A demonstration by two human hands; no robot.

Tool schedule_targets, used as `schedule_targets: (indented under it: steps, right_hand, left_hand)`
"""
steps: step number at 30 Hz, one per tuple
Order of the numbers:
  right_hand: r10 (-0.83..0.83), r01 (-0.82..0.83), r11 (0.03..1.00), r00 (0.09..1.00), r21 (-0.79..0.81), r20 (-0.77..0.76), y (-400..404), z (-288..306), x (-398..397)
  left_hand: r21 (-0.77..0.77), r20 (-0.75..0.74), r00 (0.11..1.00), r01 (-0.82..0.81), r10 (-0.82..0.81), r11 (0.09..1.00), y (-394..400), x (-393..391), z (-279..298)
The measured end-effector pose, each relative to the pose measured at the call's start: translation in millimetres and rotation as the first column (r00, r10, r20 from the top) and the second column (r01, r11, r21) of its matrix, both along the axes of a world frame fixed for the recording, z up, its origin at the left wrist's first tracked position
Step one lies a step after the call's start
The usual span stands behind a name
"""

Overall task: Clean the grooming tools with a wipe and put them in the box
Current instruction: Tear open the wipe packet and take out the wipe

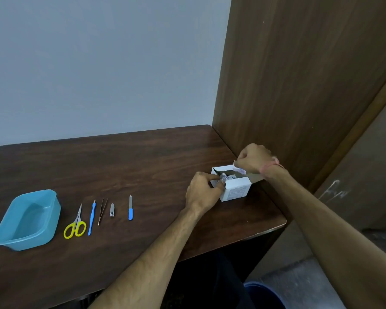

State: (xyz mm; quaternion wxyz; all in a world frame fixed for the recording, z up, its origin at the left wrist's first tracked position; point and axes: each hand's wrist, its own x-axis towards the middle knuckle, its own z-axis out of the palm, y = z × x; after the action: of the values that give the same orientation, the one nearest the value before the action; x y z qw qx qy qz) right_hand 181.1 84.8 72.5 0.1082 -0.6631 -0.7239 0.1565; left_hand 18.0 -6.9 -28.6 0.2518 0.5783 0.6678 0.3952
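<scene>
Head view: both hands work at a small white carton point(234, 190) near the table's right edge, against the wood panel point(299, 85). Left hand point(202, 192) has its fingers curled at the carton's near left corner, pinching a crinkled wipe sachet point(223, 176) at the opening. Right hand point(253, 158) is curled over the far side, gripping the raised flap point(237, 167) or another packet; which one, I cannot tell.

Grooming tools lie in a row on the dark table point(143, 152), well apart from the hands, none touched:
- yellow-handled scissors point(75, 224)
- blue cuticle pusher point(91, 217)
- tweezers point(102, 211)
- nail clipper point(112, 210)
- blue-handled nail file point(130, 207)

Teal box point(27, 220) sits at far left, just beside the scissors, open-topped and holding nothing visible.

Handling, as judgement:
- Sachet: light, thin, probably foil, slippery; pinch at a corner.
- Carton: light card, likely to slide or tip if pulled one-handed, so brace it.
- Tools: small, stiff metal, light.
- Scissors: take by the loops, points away.
- Tweezers and pusher: thin and flat to the wood; pinch mid-shaft, or press one end to tilt the other up.
- Clipper: stubby, smooth; grip its sides.
- File: take by the blue handle, wipe along the blade.
</scene>
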Motion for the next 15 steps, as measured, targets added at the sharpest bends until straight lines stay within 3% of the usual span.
schedule_targets:
  steps: [2, 4, 7, 9, 11, 15]
  right_hand:
    - [0.013, -0.02, 0.999, 0.98, -0.032, -0.197, 0.0, 8.6, 8.9]
    - [0.013, -0.046, 0.997, 0.899, -0.066, -0.438, -7.0, 14.2, 11.8]
    - [0.016, -0.159, 0.977, 0.714, -0.14, -0.7, -21.7, 8.1, -0.4]
    - [0.021, -0.22, 0.965, 0.609, -0.144, -0.793, -33.3, -2.4, -14.1]
    - [0.042, -0.259, 0.958, 0.544, -0.12, -0.838, -45.6, -18.2, -33.4]
    - [0.052, -0.311, 0.945, 0.444, -0.1, -0.895, -72.6, -58.0, -73.4]
  left_hand:
    - [0.022, 0.031, 0.999, -0.029, 0.029, 0.999, -0.6, -0.1, 1.2]
    - [0.084, 0.117, 0.99, -0.09, 0.08, 0.992, -2.9, 0.8, 4.4]
    - [0.139, 0.414, 0.906, -0.162, 0.091, 0.977, -11.5, -3.3, 14.9]
    - [0.109, 0.63, 0.775, -0.151, 0.049, 0.983, -20.0, -10.8, 23.1]
    - [0.116, 0.715, 0.698, -0.144, 0.018, 0.983, -35.6, -22.7, 24.0]
    - [0.127, 0.66, 0.737, -0.299, 0.144, 0.946, -66.0, -48.1, 2.9]
